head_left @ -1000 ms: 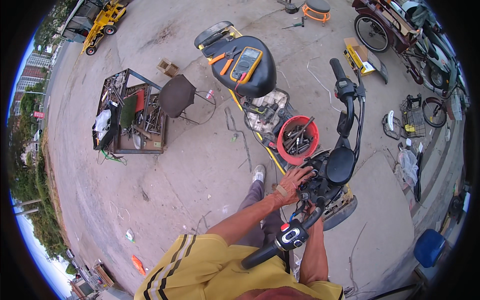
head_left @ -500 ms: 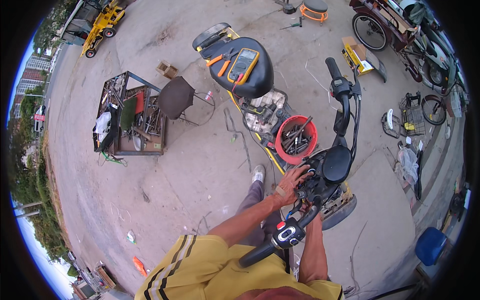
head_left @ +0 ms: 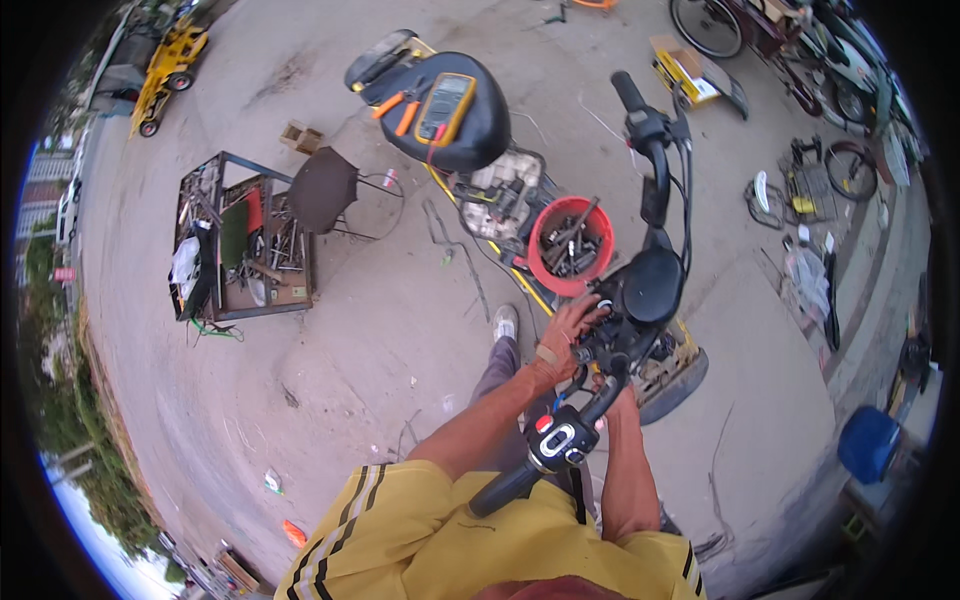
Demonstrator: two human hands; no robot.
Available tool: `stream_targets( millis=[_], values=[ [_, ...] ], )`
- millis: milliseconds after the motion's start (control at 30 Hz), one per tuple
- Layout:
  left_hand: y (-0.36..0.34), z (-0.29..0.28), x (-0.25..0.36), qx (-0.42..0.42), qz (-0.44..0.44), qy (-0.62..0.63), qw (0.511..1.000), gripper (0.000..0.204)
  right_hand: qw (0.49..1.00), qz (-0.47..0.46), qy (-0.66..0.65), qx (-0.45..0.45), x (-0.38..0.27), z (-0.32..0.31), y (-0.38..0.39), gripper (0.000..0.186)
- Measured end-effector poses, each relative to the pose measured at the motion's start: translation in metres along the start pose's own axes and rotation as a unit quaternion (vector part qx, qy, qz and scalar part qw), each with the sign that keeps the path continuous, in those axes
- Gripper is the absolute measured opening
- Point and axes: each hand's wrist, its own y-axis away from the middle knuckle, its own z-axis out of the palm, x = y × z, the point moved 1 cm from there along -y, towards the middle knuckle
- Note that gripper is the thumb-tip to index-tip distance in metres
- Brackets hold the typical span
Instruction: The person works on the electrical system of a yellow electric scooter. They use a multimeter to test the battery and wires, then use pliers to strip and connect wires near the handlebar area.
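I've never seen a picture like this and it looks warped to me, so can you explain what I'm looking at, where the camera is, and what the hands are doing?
The camera is worn on a person's head and looks down through a very wide lens, so straight lines bend near the rim. The yellow shirt at the bottom is the wearer's own. Both forearms reach forward to an electric scooter standing on bare concrete. The left hand rests on the middle of the handlebar area; the right hand is mostly hidden below the bar, so what it grips is unclear. On the scooter's footboard sits a red bucket of tools, and on the black seat lie a yellow meter and orange-handled pliers. To the left stands a metal crate of tools.
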Motion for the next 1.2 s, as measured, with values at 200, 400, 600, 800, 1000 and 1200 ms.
stream_targets(
  millis=[200,400,600,800,1000,1200],
  values=[
    [-0.012,-0.008,-0.014,0.005,-0.036,0.126,0.991,0.06,0.998,-0.004,0.052,0.019,-0.008,0.01,-0.002,0.005],
    [-0.001,0.02,-0.008,0.043,-0.071,0.126,0.988,0.064,0.999,-0.028,-0.005,0.015,0.005,-0.005,0.0,0.007],
    [0.002,0.01,0.033,0.036,-0.129,0.04,0.99,0.076,0.998,-0.037,-0.031,-0.038,0.008,-0.003,0.005,0.011],
    [-0.003,0.007,0.039,-0.013,-0.114,0.068,0.991,0.082,0.996,-0.044,-0.07,-0.027,0.001,-0.01,0.012,0.013],
    [0.0,0.007,0.034,-0.003,-0.102,0.027,0.994,0.083,0.995,-0.041,-0.088,-0.023,0.001,-0.014,0.007,0.012],
    [-0.001,0.005,0.035,-0.003,-0.099,-0.008,0.995,0.082,0.995,-0.042,-0.089,-0.035,-0.001,-0.018,0.005,0.012]
  ],
)
